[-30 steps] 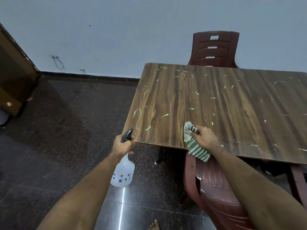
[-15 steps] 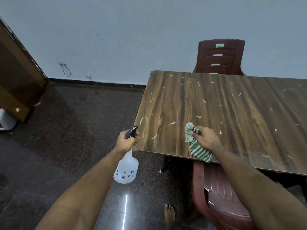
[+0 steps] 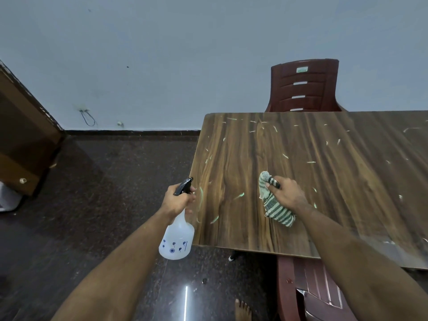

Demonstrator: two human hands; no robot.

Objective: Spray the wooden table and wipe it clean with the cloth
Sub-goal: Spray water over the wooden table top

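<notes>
Nearest, below the right forearm, one dark red plastic chair (image 3: 308, 295) is tucked under the near edge of the table, and a bare foot (image 3: 242, 310) stands on the dark polished stone floor (image 3: 104, 205) between the two arms.

The left hand (image 3: 177, 201) has its fingers curled round the neck of one translucent white plastic spray bottle with small blue flower prints (image 3: 176, 239). The bottle's body hangs below the fist, just off the table's left edge, and its black trigger head (image 3: 184, 186) angles up toward the tabletop, probably so the spray falls on the board rather than the floor.

The right hand (image 3: 287, 195) rests on the brown wood-grain table (image 3: 347, 181), its fingers gripping one bunched green-and-white striped cloth (image 3: 274, 205). One corner of the cloth is wrapped round a forefinger, which seems meant to keep the wad from slipping while rubbing. The cloth lies flat against the wood, just left of the palm.

Pale green streaks (image 3: 238, 195) are scattered between and beyond both hands, too many and too faint to count, so the wiping looks barely begun.

Past the right hand, at the far edge, stands a second dark red plastic chair (image 3: 303, 86) against the pale blue-grey wall (image 3: 162, 54). Far left of the spraying hand is a brown wooden cabinet (image 3: 25, 140).
</notes>
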